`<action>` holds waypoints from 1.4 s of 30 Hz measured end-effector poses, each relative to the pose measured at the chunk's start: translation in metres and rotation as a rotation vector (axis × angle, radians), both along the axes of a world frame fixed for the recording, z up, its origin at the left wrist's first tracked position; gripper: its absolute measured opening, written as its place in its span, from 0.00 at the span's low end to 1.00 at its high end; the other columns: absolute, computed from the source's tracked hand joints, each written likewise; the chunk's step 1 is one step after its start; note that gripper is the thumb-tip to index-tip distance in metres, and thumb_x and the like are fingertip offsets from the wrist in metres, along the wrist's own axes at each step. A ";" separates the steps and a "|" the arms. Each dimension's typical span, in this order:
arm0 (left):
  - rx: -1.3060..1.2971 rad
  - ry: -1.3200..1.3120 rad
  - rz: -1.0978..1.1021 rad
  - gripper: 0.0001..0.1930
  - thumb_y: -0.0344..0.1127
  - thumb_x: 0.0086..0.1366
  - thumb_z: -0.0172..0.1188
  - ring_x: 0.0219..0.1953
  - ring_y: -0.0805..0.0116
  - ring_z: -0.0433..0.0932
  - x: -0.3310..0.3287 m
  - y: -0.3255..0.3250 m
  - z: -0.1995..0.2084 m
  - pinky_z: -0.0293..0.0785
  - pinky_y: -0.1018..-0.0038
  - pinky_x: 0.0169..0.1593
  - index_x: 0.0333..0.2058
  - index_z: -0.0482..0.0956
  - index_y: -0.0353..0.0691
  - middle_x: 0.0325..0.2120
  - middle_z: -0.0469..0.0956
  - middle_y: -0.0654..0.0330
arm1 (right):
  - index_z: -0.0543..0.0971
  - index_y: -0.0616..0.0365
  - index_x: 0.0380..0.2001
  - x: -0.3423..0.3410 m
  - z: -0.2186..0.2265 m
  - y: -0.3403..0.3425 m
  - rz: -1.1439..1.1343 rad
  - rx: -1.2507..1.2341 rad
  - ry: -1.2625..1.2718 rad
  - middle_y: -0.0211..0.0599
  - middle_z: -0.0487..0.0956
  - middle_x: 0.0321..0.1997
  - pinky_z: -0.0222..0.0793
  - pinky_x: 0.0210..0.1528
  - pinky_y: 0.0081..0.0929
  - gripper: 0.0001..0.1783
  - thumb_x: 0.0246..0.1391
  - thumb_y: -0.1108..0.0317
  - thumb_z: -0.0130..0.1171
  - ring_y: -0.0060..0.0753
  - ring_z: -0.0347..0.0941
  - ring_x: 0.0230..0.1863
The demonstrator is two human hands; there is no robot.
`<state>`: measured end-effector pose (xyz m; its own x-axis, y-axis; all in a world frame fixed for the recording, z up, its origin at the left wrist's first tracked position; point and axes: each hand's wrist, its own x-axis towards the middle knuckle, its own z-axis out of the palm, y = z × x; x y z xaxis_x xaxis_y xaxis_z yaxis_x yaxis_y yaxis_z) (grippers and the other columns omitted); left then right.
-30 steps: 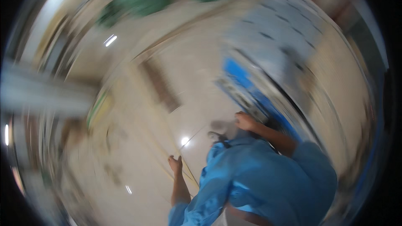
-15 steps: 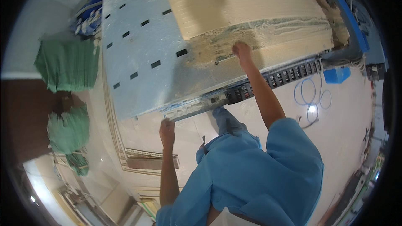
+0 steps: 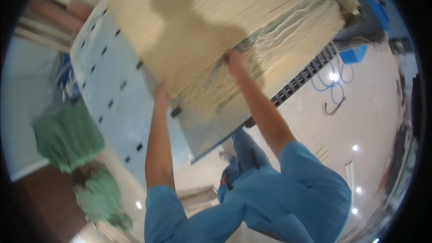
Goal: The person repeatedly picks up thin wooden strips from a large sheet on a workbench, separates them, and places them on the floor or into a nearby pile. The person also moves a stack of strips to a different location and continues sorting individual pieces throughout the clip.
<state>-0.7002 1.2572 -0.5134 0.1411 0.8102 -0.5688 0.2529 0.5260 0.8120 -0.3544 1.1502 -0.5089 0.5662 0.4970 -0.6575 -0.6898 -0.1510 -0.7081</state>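
A large pale yellow wooden board [image 3: 130,27] lies on a blue-grey slotted machine table [image 3: 92,103]. At the board's near left corner, my left hand [image 3: 161,93] is closed on the edge, its fingers partly blurred. Farther right along the near edge, my right hand [image 3: 233,59] is also closed, fingertips at the board's edge; exactly how they hold it is hard to see. Pale sawdust [image 3: 204,90] covers the table in front of the board. My shadow falls across board and dust.
A black slotted cable track [image 3: 297,83] runs along the table's near side. Blue hose coils [image 3: 333,83] lie on the floor below a blue bin [image 3: 353,55]. Green-covered bundles [image 3: 67,135] stand at the left, and a blue rail borders the far right.
My left hand has risen from beside the table's front edge to the board's corner. My right hand has moved from the dusty strip to the board's edge. The view has turned and shifted.
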 end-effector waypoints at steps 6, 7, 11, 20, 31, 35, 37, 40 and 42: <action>-0.223 -0.213 0.162 0.26 0.42 0.70 0.60 0.54 0.55 0.76 0.014 0.027 0.009 0.75 0.56 0.56 0.61 0.67 0.34 0.54 0.75 0.53 | 0.79 0.67 0.36 0.004 0.009 -0.013 0.052 0.083 0.014 0.42 0.80 0.33 0.74 0.35 0.38 0.14 0.56 0.64 0.63 0.38 0.78 0.33; -0.163 -0.227 0.129 0.26 0.42 0.70 0.59 0.54 0.55 0.76 0.012 0.027 0.017 0.75 0.57 0.55 0.61 0.67 0.34 0.54 0.75 0.54 | 0.78 0.68 0.40 0.003 0.017 -0.016 0.081 0.089 0.048 0.43 0.80 0.36 0.76 0.37 0.38 0.17 0.57 0.63 0.63 0.39 0.79 0.34; -0.149 -0.160 0.132 0.25 0.44 0.71 0.59 0.53 0.57 0.76 0.005 0.025 0.046 0.75 0.60 0.54 0.60 0.69 0.35 0.54 0.75 0.55 | 0.73 0.70 0.51 -0.007 0.050 -0.017 0.082 0.346 0.305 0.47 0.79 0.45 0.80 0.44 0.40 0.25 0.59 0.61 0.63 0.40 0.81 0.38; -0.116 -0.323 0.104 0.22 0.41 0.72 0.57 0.50 0.60 0.77 0.005 0.005 0.057 0.75 0.64 0.53 0.57 0.71 0.33 0.51 0.77 0.55 | 0.75 0.72 0.50 -0.014 0.059 -0.007 -0.006 0.202 0.118 0.49 0.81 0.44 0.85 0.41 0.38 0.23 0.58 0.64 0.64 0.43 0.82 0.41; 0.492 0.456 -0.248 0.21 0.34 0.60 0.67 0.46 0.54 0.75 -0.005 -0.045 0.062 0.71 0.57 0.51 0.49 0.72 0.32 0.44 0.75 0.49 | 0.77 0.63 0.47 -0.021 0.026 -0.009 -0.028 0.137 0.033 0.41 0.83 0.39 0.82 0.30 0.31 0.18 0.58 0.64 0.64 0.31 0.83 0.33; 1.050 0.597 -0.556 0.39 0.40 0.54 0.73 0.61 0.46 0.66 0.022 -0.068 0.122 0.63 0.53 0.61 0.61 0.65 0.35 0.56 0.68 0.44 | 0.79 0.63 0.45 -0.027 0.059 -0.001 -0.058 0.255 -0.200 0.40 0.83 0.37 0.80 0.28 0.30 0.16 0.58 0.64 0.64 0.31 0.82 0.31; 1.130 0.535 -0.681 0.42 0.41 0.52 0.74 0.63 0.44 0.64 0.048 -0.080 0.138 0.62 0.51 0.63 0.62 0.63 0.35 0.58 0.67 0.44 | 0.79 0.64 0.44 -0.032 0.074 0.001 -0.054 0.318 -0.245 0.39 0.82 0.36 0.79 0.27 0.29 0.15 0.58 0.64 0.64 0.31 0.82 0.31; 1.060 0.549 -0.788 0.45 0.41 0.51 0.74 0.61 0.41 0.66 0.110 -0.070 0.137 0.66 0.53 0.62 0.64 0.60 0.36 0.59 0.65 0.42 | 0.78 0.65 0.42 -0.039 0.090 0.002 -0.055 0.106 -0.210 0.38 0.82 0.35 0.78 0.26 0.28 0.14 0.58 0.66 0.64 0.31 0.81 0.31; 0.869 0.560 -0.841 0.36 0.40 0.52 0.73 0.54 0.43 0.74 0.138 -0.065 0.134 0.71 0.55 0.57 0.58 0.67 0.37 0.52 0.73 0.43 | 0.77 0.64 0.40 -0.042 0.099 0.001 -0.059 0.240 -0.242 0.39 0.80 0.35 0.79 0.28 0.30 0.13 0.58 0.66 0.64 0.33 0.81 0.31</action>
